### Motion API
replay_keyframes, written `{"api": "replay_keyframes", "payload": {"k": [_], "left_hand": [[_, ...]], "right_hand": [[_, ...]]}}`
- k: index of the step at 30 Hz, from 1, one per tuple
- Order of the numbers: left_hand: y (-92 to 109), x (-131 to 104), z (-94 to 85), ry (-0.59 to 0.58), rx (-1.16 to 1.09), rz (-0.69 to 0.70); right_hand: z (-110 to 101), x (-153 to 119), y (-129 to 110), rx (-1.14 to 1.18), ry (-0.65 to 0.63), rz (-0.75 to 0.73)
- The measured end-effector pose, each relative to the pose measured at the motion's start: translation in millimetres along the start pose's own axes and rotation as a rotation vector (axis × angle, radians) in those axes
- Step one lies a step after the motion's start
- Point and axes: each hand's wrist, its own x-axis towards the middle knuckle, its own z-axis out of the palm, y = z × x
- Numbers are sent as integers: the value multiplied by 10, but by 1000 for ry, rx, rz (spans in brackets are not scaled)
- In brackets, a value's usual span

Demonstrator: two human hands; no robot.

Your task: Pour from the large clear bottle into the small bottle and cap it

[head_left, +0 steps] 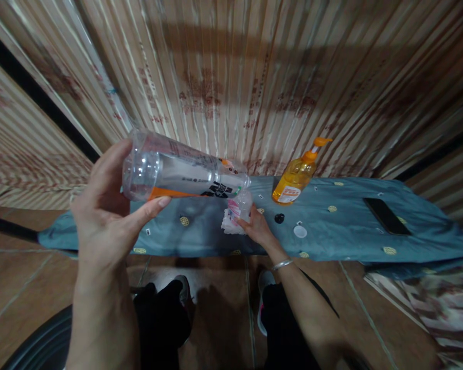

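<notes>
My left hand (104, 205) is wrapped round the base of a large clear plastic bottle (181, 167) with an orange and black printed label. The bottle lies nearly level, tipped slightly so its mouth points down to the right. Just below that mouth, my right hand (259, 227) grips a small clear plastic vessel (245, 204); its exact kind is hard to make out. Bottle mouth and vessel overlap in view, so I cannot tell whether they touch. Beside my right fingers is a white and pink scallop-edged piece (231, 226), perhaps paper or cloth.
On the blue-green cloth-covered table (343, 236) stand an orange pump bottle (294, 177), a small black cap (279, 218), a pale round disc (300, 232) and a dark phone (386, 216). A pleated curtain (224, 77) hangs behind. A black round rim (42, 339) shows at lower left.
</notes>
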Motion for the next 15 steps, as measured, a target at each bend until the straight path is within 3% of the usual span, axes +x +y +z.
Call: {"api": "replay_keyframes", "payload": {"k": [6,15], "left_hand": [[-79,-20,27,-29,-62,54],[-184,-133,75,102,-210,-39]], "right_hand": [[-7,10,-2,-31,-5,26],[7,-2,-12,-22,-3,30]]}}
